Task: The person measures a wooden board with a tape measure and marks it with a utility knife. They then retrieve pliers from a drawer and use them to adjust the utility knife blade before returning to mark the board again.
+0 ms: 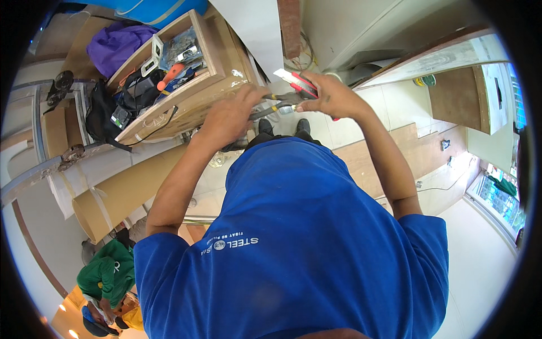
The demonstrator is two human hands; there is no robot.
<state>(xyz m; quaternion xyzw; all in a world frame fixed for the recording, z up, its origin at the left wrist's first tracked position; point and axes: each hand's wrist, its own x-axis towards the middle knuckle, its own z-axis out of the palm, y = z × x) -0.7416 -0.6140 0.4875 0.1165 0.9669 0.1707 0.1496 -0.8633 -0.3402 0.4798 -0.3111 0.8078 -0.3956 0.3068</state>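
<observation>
My right hand (334,99) is closed around a red and white utility knife (303,85), its pale blade end pointing up and left. Between my two hands is a pair of pliers (278,107) with dark, yellow-banded handles. My left hand (230,116) is closed at the handle ends, its fingertips blurred by motion. The pliers' other end lies by my right thumb and fingers, and its jaws are partly hidden. Whatever may be between the jaws is too small to make out.
An open wooden drawer (212,48) with tools, cables and an orange-handled tool stands at my left front. Beside it lie a purple cloth (121,45) and a black bag (101,113). A large cardboard tube (121,192) is at left. Another person in green (110,271) crouches at lower left.
</observation>
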